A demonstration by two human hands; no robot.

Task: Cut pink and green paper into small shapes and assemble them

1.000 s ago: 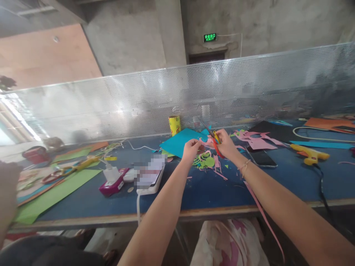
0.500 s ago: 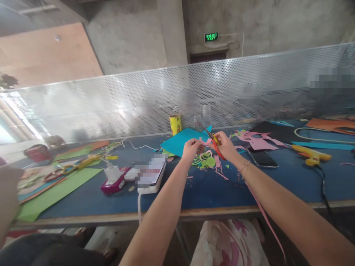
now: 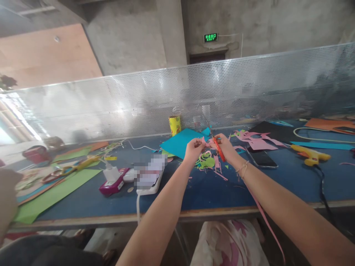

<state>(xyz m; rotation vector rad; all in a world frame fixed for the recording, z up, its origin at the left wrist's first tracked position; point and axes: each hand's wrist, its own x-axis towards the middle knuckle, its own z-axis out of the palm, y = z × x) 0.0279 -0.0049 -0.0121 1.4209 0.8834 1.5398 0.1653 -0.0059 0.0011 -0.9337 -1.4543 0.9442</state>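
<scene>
A small pink paper piece (image 3: 204,140) is sitting between the two hands, over the table; its exact outline is too small to tell. The left hand (image 3: 195,149) is pinching it with closed fingertips. The right hand (image 3: 226,147) is gripping red-handled scissors (image 3: 218,148), and its fingertips seem to be meeting the paper's other side too. The blades are pointing forward, past the paper; whether they are parted, I cannot tell.

With such thin stock, a light pinch close to the worked edge is probably serving best, since hard squeezing is risking a crease. While the fingers are handling the paper, the blades are better pointing clear of the left fingertips; for any cutting, turning the paper rather than the scissors is likely giving smoother curves.

Just below, green and pink offcuts (image 3: 207,162) are lying loose, so a dropped piece could be vanishing among them. A turquoise sheet (image 3: 176,142) is lying beyond the left hand. Farther right, a black smartphone (image 3: 262,157) and a yellow glue gun (image 3: 313,155) are resting on the blue tabletop (image 3: 210,192).
</scene>
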